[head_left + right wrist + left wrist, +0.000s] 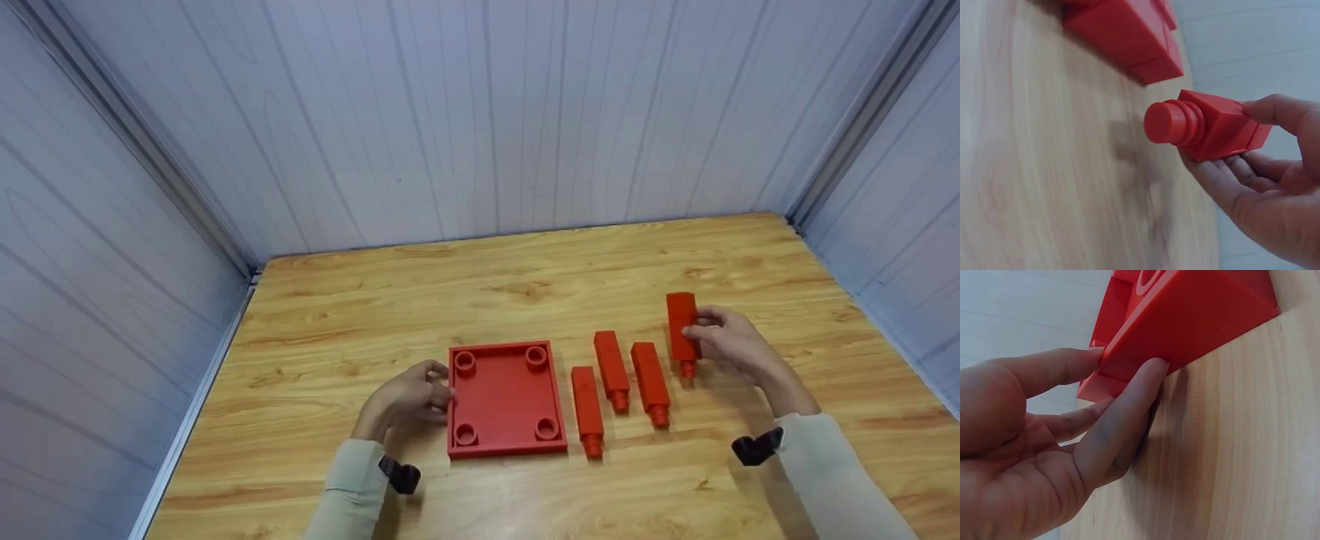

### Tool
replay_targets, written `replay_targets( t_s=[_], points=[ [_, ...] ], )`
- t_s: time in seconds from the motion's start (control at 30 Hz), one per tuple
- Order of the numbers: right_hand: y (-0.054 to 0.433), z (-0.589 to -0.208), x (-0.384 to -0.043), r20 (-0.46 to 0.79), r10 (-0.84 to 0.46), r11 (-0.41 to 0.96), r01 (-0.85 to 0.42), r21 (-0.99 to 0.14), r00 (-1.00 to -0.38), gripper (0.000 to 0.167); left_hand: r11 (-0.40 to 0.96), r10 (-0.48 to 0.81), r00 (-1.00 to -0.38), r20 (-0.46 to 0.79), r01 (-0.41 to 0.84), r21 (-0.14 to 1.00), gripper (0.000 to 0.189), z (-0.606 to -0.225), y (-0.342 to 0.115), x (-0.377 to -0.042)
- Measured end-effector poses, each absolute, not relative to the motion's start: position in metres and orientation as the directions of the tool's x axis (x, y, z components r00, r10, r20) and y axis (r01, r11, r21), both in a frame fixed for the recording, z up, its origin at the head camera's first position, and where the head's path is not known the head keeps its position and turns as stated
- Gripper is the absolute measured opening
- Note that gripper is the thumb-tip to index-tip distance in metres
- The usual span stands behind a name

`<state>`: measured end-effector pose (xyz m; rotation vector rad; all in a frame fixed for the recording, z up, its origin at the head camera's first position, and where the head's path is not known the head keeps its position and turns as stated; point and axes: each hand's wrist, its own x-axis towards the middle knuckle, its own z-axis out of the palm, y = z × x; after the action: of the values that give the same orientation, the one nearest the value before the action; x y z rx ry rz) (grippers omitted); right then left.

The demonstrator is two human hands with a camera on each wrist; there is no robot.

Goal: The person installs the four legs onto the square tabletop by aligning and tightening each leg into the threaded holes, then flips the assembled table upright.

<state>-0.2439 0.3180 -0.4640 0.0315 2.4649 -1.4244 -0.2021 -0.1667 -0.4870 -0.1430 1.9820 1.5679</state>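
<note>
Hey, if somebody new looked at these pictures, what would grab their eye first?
Probably the red square tray on the wood-grain table, a round socket in each corner and the left hand at its left edge. Then the three red posts lying to its right, with a fourth red post held in the right hand.

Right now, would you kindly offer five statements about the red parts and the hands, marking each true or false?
1. The right hand holds a red leg. True.
2. The left hand touches the red tray. True.
3. The tray lies to the right of every leg. False: in the head view, it lies to their left.
4. Three other legs lie on the table. True.
5. A leg stands in one of the tray's sockets. False: all four sockets are without legs.
</note>
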Motion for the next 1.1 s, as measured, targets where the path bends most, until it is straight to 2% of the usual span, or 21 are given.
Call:
replay_targets(
  t_s=[0.3,0.83,1.1],
  points=[
    [0.305,-0.452,-0.241,-0.189,-0.127,0.23,0.156,-0.961,-0.974,0.078,0.282,0.29,-0.821,-0.493,-0.419,0.863,0.042,-0.488,-0.167,-0.202],
    [0.271,-0.441,-0.241,-0.017,-0.194,0.063,0.004,-0.998,-0.981,0.069,0.325,0.276,-0.822,-0.499,-0.409,0.853,0.045,-0.491,-0.168,-0.204],
    [0.251,-0.437,-0.238,0.058,-0.194,0.055,-0.07,-0.996,-0.979,0.064,0.32,0.28,-0.823,-0.495,-0.406,0.856,0.04,-0.488,-0.166,-0.202]
  ],
)
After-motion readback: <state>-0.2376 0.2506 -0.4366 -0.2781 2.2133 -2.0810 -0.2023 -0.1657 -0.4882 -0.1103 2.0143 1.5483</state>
